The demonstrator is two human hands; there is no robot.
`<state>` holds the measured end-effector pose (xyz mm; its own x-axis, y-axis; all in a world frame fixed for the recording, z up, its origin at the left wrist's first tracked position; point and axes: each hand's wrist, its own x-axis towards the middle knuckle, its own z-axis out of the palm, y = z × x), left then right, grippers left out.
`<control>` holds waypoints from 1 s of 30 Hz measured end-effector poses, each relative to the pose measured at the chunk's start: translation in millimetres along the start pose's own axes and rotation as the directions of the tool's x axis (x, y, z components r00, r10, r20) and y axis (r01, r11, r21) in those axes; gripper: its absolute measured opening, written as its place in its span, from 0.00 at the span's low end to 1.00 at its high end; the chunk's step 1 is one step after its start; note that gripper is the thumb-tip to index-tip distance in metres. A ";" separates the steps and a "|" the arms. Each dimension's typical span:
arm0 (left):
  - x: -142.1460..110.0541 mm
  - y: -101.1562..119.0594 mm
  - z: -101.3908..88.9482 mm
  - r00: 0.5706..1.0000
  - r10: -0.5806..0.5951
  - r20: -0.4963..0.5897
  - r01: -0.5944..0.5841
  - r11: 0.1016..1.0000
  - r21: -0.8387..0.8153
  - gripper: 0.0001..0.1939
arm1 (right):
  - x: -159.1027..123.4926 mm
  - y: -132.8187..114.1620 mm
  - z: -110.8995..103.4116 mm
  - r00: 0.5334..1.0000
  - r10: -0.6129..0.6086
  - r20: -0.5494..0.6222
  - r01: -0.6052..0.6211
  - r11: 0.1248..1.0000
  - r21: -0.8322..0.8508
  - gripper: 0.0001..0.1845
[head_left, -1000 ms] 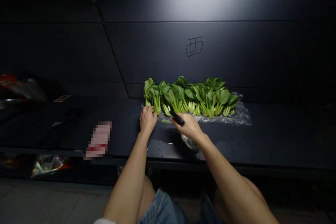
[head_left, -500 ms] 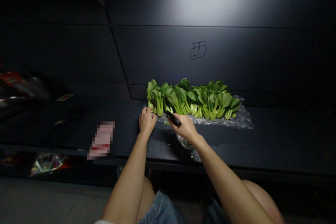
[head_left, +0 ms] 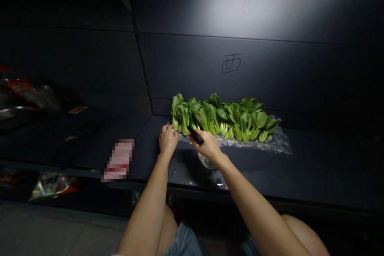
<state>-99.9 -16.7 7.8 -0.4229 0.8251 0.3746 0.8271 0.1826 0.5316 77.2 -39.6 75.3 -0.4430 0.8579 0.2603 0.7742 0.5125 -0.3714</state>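
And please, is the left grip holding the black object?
No, the black object is in the right grip, while the left grip is by the leafy greens.

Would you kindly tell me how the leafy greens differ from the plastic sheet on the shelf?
Colour: the leafy greens are solid green with paler stems, while the plastic sheet is clear and shiny.
Form: the leafy greens are plump bunches; the plastic sheet is thin and crinkled.
Position: the leafy greens lie on top, and the plastic sheet underneath extends past them on the right.
Both stretch lengthwise along the dark shelf.
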 end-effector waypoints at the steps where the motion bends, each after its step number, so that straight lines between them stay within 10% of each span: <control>1: 0.5 -1.0 -0.5 1.000 -0.009 -0.001 0.009 1.000 -0.003 0.18 | 1.0 -1.2 0.3 1.000 0.002 0.001 -0.002 1.000 -0.008 0.13; 30: 5.6 -8.5 5.1 0.997 -0.071 -0.032 0.068 0.994 -0.083 0.20 | 27.5 -3.9 1.0 0.991 -0.084 -0.104 0.088 0.995 0.040 0.13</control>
<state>-107.4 -10.9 1.5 -0.4925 0.7922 0.3603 0.7629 0.1937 0.6168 61.6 -17.9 83.0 -0.4567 0.8035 0.3819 0.7136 0.5872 -0.3820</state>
